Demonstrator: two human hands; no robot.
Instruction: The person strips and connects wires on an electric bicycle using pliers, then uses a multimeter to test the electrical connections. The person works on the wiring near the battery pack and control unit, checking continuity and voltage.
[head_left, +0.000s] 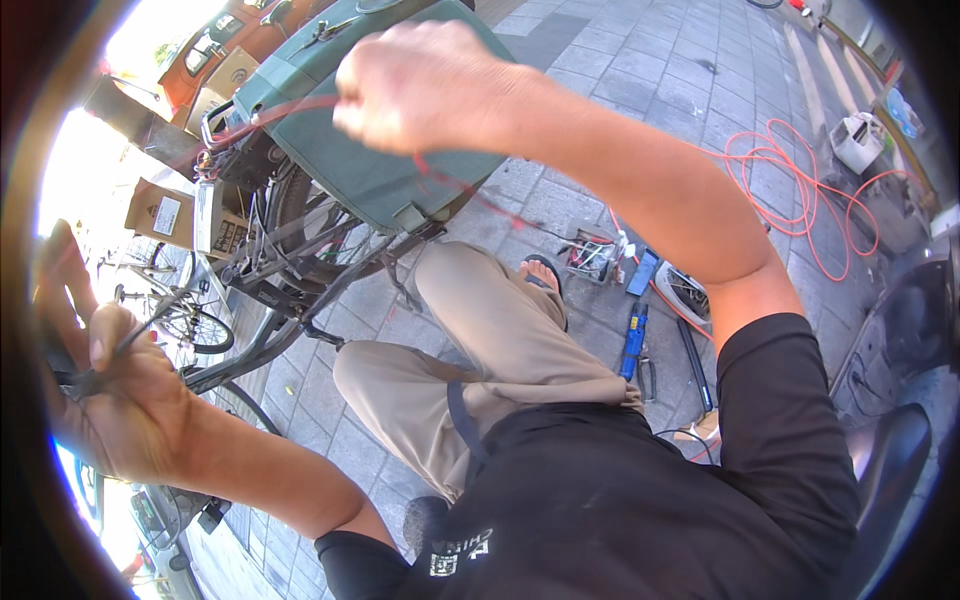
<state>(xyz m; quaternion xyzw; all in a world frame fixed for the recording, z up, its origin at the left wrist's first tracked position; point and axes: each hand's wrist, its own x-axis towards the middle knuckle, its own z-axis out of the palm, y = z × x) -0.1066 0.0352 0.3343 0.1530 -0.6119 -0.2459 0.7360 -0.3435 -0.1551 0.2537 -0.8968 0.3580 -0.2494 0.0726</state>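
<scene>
My right hand (427, 90), blurred, is closed on a thin red wire (292, 107) above a green fabric cover (352, 161) on a bicycle-like vehicle. One stretch of the wire runs left from the fist; another hangs below it towards the ground. At the left rim, my left hand (135, 405) pinches a thin dark cable (154, 315) under the thumb. Blurred fingers beside it meet the dark rim, and I cannot tell whether all are mine. Below the cover are the vehicle's wheel (289, 202) and dark frame (255, 352).
On the paving lie a wire-filled box (592, 255), a blue tool (634, 341), pliers (649, 379), a black bar (694, 364) and a coiled orange cable (806, 202). Cardboard boxes (161, 214) and a parked bicycle (195, 326) stand left. A white bucket (857, 142) is at the right.
</scene>
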